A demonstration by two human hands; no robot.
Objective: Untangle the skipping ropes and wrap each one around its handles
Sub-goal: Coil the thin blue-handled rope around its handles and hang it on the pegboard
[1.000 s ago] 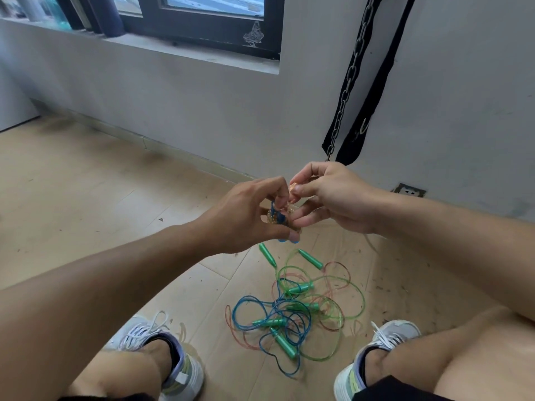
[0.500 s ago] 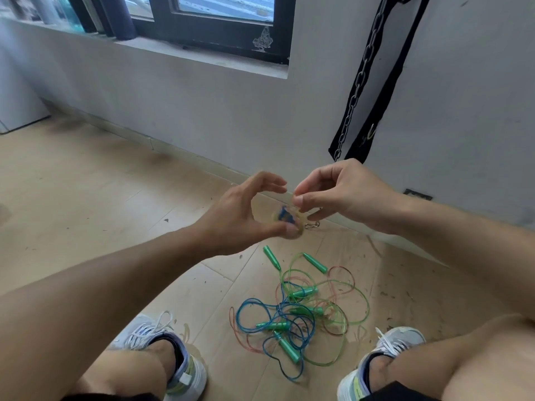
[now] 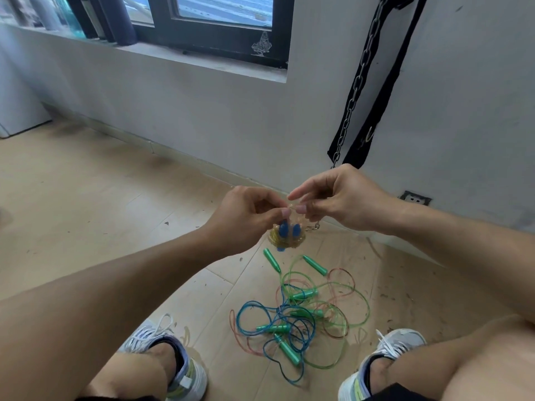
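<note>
A small skipping rope with blue handles and a yellowish cord wound into a bundle [image 3: 285, 235] hangs in the air between my hands. My left hand [image 3: 246, 218] pinches its top with thumb and fingers. My right hand [image 3: 333, 198] pinches the cord end beside it, fingertips nearly touching the left. A small metal clasp [image 3: 314, 227] dangles off the bundle. Below, on the floor between my feet, lies a tangle of blue, green and pink ropes [image 3: 298, 314] with several green handles [image 3: 286, 348].
My two sneakers, the left sneaker [image 3: 173, 363] and the right sneaker [image 3: 385, 360], flank the tangle. A grey wall with a socket [image 3: 417, 197] stands close ahead. A chain and black strap [image 3: 359, 91] hang down it. Wooden floor spreads to the left.
My hands have come together again over the bundle. The left hand's grip shifted to its top, so the blue handles now hang below my fingers.
</note>
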